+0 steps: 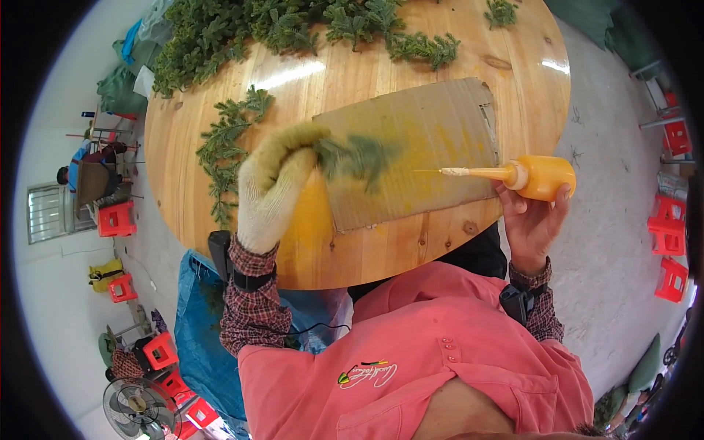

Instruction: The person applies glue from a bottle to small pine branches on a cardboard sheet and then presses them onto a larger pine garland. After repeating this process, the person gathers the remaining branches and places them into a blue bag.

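Observation:
My left hand (275,183), in a pale knitted glove stained yellow-green, pinches a small evergreen sprig (359,158) by one end. The sprig is smeared by motion and hangs above a flat piece of cardboard (411,121) streaked with yellow. Bare, my right hand (532,220) holds a squeeze bottle (546,178) of orange-yellow liquid, tipped on its side. Its long nozzle, wrapped near the tip and ending in a thin needle, points left over the cardboard toward the sprig. A gap separates needle and sprig.
The round wooden table (183,147) bears a large heap of evergreen sprigs (213,37) at the far left. More sprigs (224,150) lie left of my gloved hand. A blue plastic sheet (194,315) hangs near the table's left edge. Red stools (116,218) and a fan (139,407) stand beyond.

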The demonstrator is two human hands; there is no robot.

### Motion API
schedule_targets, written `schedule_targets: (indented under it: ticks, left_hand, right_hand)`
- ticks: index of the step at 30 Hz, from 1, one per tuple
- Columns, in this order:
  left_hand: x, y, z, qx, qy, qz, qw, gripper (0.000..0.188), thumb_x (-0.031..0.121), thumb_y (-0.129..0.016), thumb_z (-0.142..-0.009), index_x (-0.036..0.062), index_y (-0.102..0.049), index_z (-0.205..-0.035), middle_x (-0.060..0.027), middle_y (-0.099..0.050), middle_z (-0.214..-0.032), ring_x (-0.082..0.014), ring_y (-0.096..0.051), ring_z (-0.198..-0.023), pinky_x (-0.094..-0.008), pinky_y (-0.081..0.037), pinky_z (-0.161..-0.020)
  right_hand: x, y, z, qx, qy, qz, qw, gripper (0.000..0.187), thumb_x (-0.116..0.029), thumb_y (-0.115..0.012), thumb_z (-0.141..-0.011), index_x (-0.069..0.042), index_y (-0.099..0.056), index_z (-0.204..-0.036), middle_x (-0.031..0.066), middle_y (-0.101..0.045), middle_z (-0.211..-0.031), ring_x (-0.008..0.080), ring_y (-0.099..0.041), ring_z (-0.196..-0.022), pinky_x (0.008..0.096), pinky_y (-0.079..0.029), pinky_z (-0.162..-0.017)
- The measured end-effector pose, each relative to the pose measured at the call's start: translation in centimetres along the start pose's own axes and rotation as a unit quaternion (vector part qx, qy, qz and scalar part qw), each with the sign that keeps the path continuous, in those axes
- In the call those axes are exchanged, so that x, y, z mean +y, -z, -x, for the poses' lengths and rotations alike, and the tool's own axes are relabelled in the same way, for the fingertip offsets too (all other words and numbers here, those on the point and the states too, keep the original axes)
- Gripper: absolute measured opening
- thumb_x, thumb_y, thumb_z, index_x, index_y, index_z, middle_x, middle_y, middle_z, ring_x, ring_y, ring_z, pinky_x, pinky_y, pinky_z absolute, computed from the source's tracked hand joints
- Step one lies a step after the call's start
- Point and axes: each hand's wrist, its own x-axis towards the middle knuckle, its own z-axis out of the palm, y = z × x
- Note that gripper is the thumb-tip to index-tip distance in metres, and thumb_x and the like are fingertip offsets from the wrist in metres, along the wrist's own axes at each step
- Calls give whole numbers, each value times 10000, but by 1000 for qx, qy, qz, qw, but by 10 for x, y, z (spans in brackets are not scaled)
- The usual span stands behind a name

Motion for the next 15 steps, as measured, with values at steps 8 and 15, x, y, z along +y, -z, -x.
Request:
schedule_targets:
  ticks: [8,15]
  left_hand:
    - [-22,-2,-20,183,-228,-341,893,192,48,-671,-874,38,-685,-1066,-91,-704,-1013,-217,-676,-911,-318,-514,-829]
    - [-39,3,-23,170,-248,-392,869,221,52,-711,-829,82,-701,-1047,-94,-719,-1005,-233,-687,-896,-353,-496,-895]
  right_hand:
    - [1,3,0,-8,3,-27,1000,532,-491,-583,-961,-57,-526,-1262,71,-637,-1095,125,-515,-615,535,-413,-1074]
    - [-1,1,2,-21,-6,-33,999,526,-491,-578,-965,-61,-527,-1263,66,-638,-1092,125,-515,-616,546,-404,-1082]
